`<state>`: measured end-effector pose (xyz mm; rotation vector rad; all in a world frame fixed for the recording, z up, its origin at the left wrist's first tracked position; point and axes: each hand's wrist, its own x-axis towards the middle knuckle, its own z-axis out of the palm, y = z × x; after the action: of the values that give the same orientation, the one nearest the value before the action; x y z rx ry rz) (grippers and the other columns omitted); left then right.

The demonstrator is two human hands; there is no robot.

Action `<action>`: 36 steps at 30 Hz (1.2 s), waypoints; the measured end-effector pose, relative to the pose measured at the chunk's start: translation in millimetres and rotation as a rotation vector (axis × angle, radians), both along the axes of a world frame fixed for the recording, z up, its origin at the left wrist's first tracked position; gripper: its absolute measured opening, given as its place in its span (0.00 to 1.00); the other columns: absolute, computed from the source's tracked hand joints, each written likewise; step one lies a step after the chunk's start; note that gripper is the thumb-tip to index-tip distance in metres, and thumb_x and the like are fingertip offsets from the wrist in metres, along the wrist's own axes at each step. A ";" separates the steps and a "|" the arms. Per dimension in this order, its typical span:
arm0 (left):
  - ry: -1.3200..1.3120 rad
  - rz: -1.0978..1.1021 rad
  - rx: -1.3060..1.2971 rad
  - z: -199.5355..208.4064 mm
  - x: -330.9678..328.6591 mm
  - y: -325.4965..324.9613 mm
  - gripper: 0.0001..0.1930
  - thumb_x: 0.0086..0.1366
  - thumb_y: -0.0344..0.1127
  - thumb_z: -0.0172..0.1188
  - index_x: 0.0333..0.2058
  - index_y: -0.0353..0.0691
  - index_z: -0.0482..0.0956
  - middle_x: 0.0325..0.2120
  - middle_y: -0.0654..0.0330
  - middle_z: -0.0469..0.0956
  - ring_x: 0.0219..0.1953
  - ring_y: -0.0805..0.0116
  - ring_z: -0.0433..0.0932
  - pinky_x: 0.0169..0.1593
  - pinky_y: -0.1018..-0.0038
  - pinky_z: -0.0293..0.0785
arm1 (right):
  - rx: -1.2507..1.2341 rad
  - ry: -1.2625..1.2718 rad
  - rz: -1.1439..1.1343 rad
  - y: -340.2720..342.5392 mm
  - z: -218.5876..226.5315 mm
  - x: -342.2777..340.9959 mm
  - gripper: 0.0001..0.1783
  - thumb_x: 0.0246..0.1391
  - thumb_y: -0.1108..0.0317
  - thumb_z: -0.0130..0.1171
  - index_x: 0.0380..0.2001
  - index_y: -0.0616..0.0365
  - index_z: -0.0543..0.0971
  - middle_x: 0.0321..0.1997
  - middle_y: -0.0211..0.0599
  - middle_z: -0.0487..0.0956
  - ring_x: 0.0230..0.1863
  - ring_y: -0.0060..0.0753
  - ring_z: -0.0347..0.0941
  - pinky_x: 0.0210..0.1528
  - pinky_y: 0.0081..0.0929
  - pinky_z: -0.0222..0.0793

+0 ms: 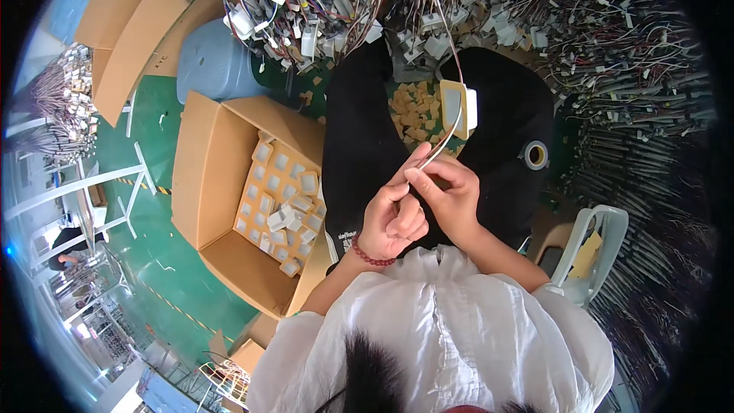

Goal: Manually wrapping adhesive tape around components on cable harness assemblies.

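Both my hands meet over my lap, pinching a thin bundle of dark and white wires (453, 46) that runs up to the mass of hanging wires. My left hand (392, 222), with a red bead bracelet at the wrist, has its fingers curled on the wire ends. Thumb against forefinger, my right hand (451, 191) grips the same wires just beside it. A small white rectangular housing with a tan rim (459, 110) rests on my dark-clad leg, right behind the wires. Farther right on that leg lies a roll of tape (534, 155).
An open cardboard box (218, 172) at left holds several rows of similar white-and-tan pieces. Behind it stands a blue plastic stool (218, 61). Dense cable bundles (634, 183) line the right side. Tan scraps (415, 111) lie between my legs; a white plastic bin (592, 252) stands at right.
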<state>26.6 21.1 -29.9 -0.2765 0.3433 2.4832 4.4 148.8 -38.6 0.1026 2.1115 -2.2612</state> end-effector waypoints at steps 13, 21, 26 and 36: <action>0.005 0.045 0.032 20.0 16.1 -32.2 0.30 0.67 0.32 0.31 0.68 0.43 0.39 0.05 0.70 0.52 0.06 0.79 0.47 0.12 0.81 0.47 | 0.194 0.382 0.643 27.9 30.8 -57.3 0.22 0.48 0.85 0.49 0.47 0.60 0.76 0.52 0.45 0.73 0.53 0.44 0.71 0.52 0.33 0.68; 0.118 -0.019 -0.003 20.9 19.6 -44.5 0.32 0.66 0.32 0.32 0.68 0.41 0.36 0.04 0.68 0.54 0.06 0.76 0.47 0.13 0.78 0.47 | 0.154 0.196 0.761 36.9 36.5 -72.8 0.11 0.49 0.79 0.60 0.39 0.61 0.81 0.37 0.38 0.79 0.39 0.34 0.76 0.41 0.26 0.71; 0.171 -0.076 -0.044 19.2 15.4 -46.4 0.32 0.66 0.32 0.32 0.67 0.40 0.35 0.04 0.67 0.54 0.05 0.76 0.48 0.13 0.77 0.47 | 0.096 0.200 0.761 37.7 34.6 -74.4 0.11 0.46 0.80 0.60 0.36 0.60 0.81 0.34 0.35 0.79 0.35 0.28 0.75 0.35 0.22 0.70; 0.341 -0.241 -0.533 30.1 15.3 -50.9 0.31 0.64 0.28 0.31 0.67 0.37 0.42 0.07 0.67 0.57 0.08 0.79 0.52 0.17 0.81 0.53 | 0.098 0.168 0.763 42.4 32.3 -72.6 0.08 0.44 0.80 0.62 0.31 0.61 0.82 0.31 0.33 0.79 0.28 0.22 0.74 0.29 0.20 0.68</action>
<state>41.9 -29.8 0.2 -0.0155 1.1163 2.1555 -68.2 191.3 -6.3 -0.7724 1.8623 -1.7444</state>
